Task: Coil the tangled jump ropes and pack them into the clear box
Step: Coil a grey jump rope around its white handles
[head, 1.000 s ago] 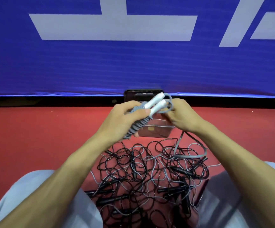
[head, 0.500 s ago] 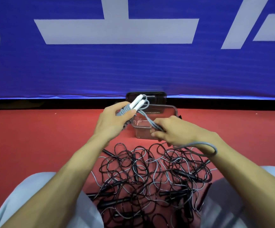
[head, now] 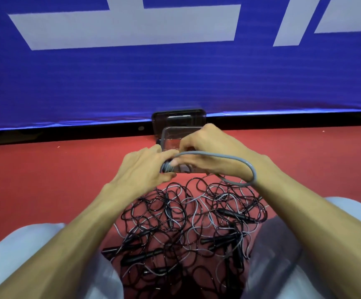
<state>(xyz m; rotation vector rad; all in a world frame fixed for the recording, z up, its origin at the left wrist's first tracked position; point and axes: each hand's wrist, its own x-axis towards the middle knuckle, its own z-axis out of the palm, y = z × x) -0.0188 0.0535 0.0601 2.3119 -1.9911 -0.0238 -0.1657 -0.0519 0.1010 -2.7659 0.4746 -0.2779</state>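
Coiling the grey rope (head: 229, 156); my left grip (head: 140, 171) holds its wound turns; my right grip (head: 209, 145) pinches the loose loop; next, I judge, tuck that end and lower it into the clear box (head: 171, 137).

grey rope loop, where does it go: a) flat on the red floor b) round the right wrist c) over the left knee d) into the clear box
b: the grey rope curves out past the right hand and bends back round its wrist, held up off the floor.
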